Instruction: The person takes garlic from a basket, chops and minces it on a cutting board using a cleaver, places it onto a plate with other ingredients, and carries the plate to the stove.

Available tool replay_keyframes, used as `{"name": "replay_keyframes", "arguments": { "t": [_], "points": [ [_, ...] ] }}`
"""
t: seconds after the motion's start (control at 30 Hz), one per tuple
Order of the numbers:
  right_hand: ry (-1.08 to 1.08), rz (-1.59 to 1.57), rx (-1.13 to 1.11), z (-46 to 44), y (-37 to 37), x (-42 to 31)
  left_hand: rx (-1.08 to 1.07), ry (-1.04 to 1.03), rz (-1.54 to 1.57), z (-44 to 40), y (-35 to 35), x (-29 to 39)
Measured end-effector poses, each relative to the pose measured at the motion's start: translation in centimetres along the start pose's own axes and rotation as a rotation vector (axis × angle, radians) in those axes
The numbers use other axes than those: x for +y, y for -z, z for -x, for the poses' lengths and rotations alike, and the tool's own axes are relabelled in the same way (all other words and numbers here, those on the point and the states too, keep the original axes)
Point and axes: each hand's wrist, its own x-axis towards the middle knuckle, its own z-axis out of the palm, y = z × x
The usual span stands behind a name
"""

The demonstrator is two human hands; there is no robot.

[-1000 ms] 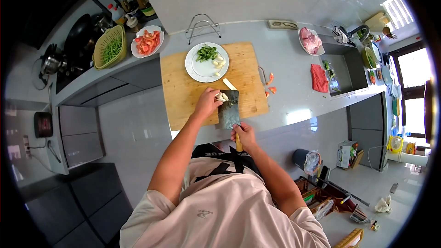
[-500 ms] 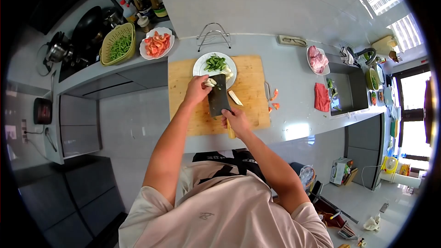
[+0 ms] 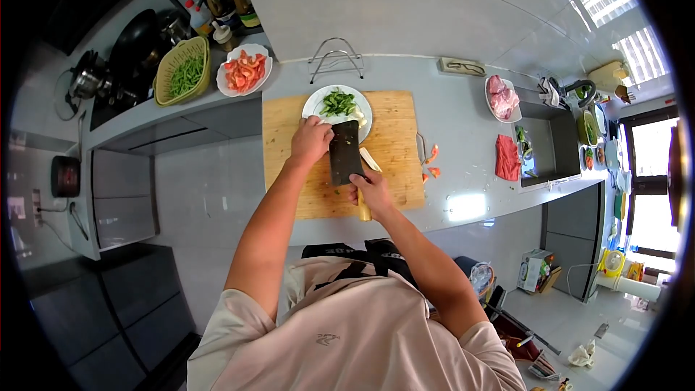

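meanwhile, right fingers (image 3: 371,187) closed around the cleaver (image 3: 344,156), left fingers (image 3: 313,140) curled beside its blade.

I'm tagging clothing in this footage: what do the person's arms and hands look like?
The left hand and right hand are bare, with no gloves or watch showing. Short, loose, pale beige cloth sleeves leave the forearms uncovered. Any rings are too small to make out.

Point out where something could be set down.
Bare counter lies between the cutting board and the raw meat; the board's right strip looks bare too. Crowding is at the plate, with greens, left hand and cleaver close together.
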Motion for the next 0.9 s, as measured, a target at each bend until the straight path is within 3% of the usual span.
{"name": "replay_keyframes", "arguments": {
  "t": [0.33,0.43,0.57,0.7,0.9],
  "points": [
    [0.13,0.059,0.058,3.5,4.2,1.0,0.087,-0.046,0.032,1.7,1.5,1.3],
    [0.161,0.076,0.128,5.5,6.1,1.3,0.022,-0.186,0.109,4.5,0.8,3.7],
    [0.173,0.062,0.236,7.0,8.5,2.5,-0.061,-0.184,0.321,6.6,-3.3,6.7],
    [0.215,0.055,0.276,7.6,10.1,2.8,-0.122,-0.091,0.197,6.6,-4.5,9.2],
    [0.215,0.175,0.327,7.6,11.9,1.3,-0.112,-0.04,0.28,4.6,-7.5,10.6]
  ]
}}
